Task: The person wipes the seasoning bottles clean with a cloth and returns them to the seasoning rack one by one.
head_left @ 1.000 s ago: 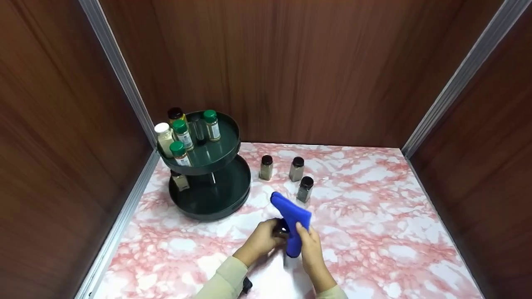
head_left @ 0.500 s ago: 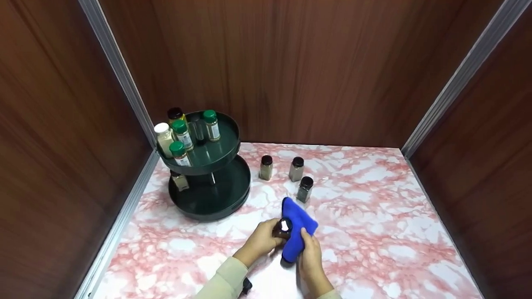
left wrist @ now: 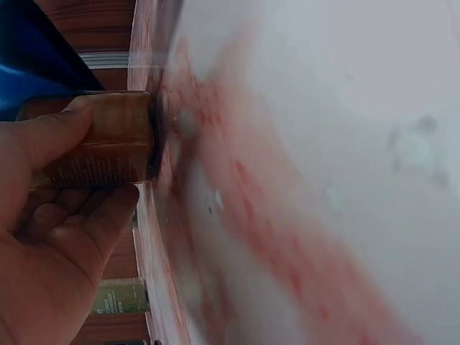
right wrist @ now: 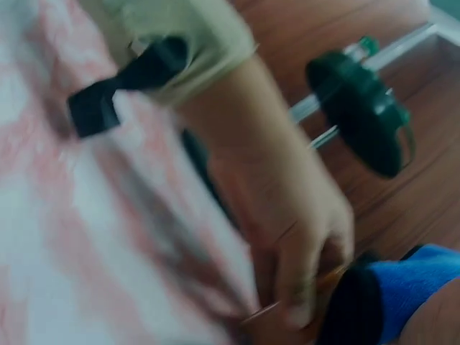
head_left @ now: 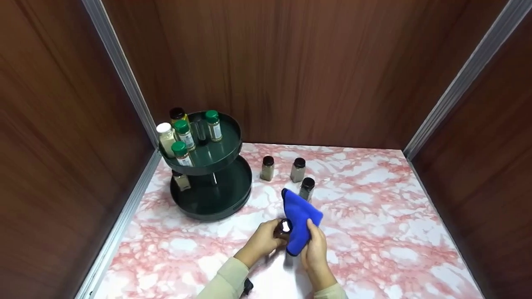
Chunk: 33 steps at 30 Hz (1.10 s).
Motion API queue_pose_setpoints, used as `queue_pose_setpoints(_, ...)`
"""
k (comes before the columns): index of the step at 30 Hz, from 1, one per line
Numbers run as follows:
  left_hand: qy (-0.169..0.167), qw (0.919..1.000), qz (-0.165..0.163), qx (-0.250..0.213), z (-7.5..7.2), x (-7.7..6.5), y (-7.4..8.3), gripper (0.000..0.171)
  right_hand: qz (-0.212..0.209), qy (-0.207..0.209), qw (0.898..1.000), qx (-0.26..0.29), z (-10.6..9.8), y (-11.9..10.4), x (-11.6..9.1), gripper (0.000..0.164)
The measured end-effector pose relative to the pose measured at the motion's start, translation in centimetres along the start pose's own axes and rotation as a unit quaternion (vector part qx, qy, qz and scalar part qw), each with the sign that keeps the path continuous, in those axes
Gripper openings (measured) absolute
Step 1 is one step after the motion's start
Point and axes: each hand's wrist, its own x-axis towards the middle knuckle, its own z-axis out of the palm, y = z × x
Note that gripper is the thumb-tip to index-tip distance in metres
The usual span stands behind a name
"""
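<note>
The left hand (head_left: 262,241) has its grip clamped on a brown jar (head_left: 282,229), fingers and thumb curled round its side; in the left wrist view the jar (left wrist: 97,140) lies on its side against the table (left wrist: 323,144), thumb along the top. The right hand (head_left: 316,247) has its grip clamped on a blue cloth (head_left: 300,220), which is pressed against the jar's end and stands up in a fold above both hands. Jar and cloth are near the front edge of the table (head_left: 374,232), about midway along it.

Just behind the cloth stands a dark-capped jar (head_left: 307,187), with two more (head_left: 267,167) (head_left: 297,169) nearer the back edge. In the back left corner sits a green two-tier rack (head_left: 210,178), its top tier holding several green-capped bottles (head_left: 213,124) and a white-capped one (head_left: 166,138), the lower tier one small jar (head_left: 180,180). Brown wood walls (head_left: 291,66) close in the table on three sides
</note>
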Motion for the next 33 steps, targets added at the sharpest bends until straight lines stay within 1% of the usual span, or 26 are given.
queue_pose_setpoints(2,-0.001,1.0,0.0,-0.002,0.1,0.0,0.0,0.044,0.002,0.007,1.0,0.0,-0.5,1.0,0.6,0.044)
queue_pose_setpoints(5,-0.001,1.0,-0.009,-0.002,0.1,-0.1,0.1,0.046,0.013,0.02,1.0,-0.009,-1.4,2.4,0.9,0.047)
queue_pose_setpoints(7,-0.001,0.9999,-0.013,-0.003,0.1,-0.1,0.1,0.049,0.024,0.031,0.999,-0.015,-1.8,3.0,0.7,0.049)
queue_pose_setpoints(9,0.002,0.9999,-0.014,-0.003,0.1,-0.1,0.1,0.049,0.034,0.039,0.998,-0.026,-1.9,3.1,0.2,0.051)
queue_pose_setpoints(12,0.007,0.9999,-0.01,0.006,0.0,0.0,0.1,0.05,0.052,0.05,0.997,-0.039,-1.2,2.2,-0.7,0.054)
queue_pose_setpoints(16,0.011,0.9995,-0.003,0.028,-0.2,0.0,0.0,0.051,0.071,0.056,0.994,-0.056,0.1,0.0,-1.7,0.06)
queue_pose_setpoints(18,0.01,0.9994,0.001,0.034,-0.2,0.0,0.0,0.051,0.074,0.059,0.994,-0.056,0.7,-1.1,-1.9,0.061)
queue_pose_setpoints(21,0.005,0.9996,0.005,0.028,-0.2,0.0,0.0,0.05,0.068,0.057,0.995,-0.055,1.3,-2.1,-1.6,0.057)
queue_pose_setpoints(23,-0.003,0.9999,0.001,0.01,-0.1,0.0,0.0,0.049,0.059,0.049,0.996,-0.049,1.3,-2.2,-1.1,0.054)
queue_pose_setpoints(26,-0.007,1.0,-0.003,-0.004,0.0,0.0,0.1,0.045,0.038,0.037,0.998,-0.031,1.0,-1.3,-0.2,0.05)
queue_pose_setpoints(28,-0.005,1.0,-0.003,0.003,0.0,0.1,0.1,0.043,0.027,0.036,0.999,-0.026,0.5,-0.1,0.4,0.049)
queue_pose_setpoints(31,0.005,0.9998,0.0,0.02,0.0,0.0,0.1,0.044,0.02,0.051,0.998,-0.032,-0.4,1.7,0.8,0.048)
queue_pose_setpoints(33,0.009,0.9996,0.0,0.028,0.1,0.0,0.0,0.046,0.025,0.063,0.997,-0.043,-1.0,2.5,0.6,0.047)
